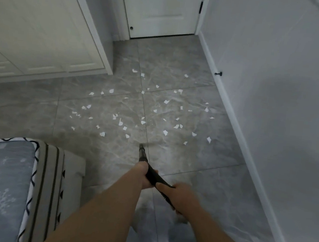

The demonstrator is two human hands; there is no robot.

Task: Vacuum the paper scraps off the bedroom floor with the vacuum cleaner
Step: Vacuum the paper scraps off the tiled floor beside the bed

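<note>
Several white paper scraps [143, 117] lie scattered over the grey marble-patterned tile floor [189, 65] in the middle of the view. I hold a slim dark vacuum wand [143, 153] that points forward and down, its tip just short of the nearest scraps. My left hand [145, 176] grips the wand's black handle near the front. My right hand [180, 197] grips the black handle further back. The vacuum's body is hidden from view.
A bed corner with a grey snowflake quilt and striped edge [37, 183] fills the lower left. White wardrobe doors [46, 32] stand at the left, a white door [161, 11] at the far end. A wall with a white baseboard [237, 128] and a black doorstop [218, 74] runs along the right.
</note>
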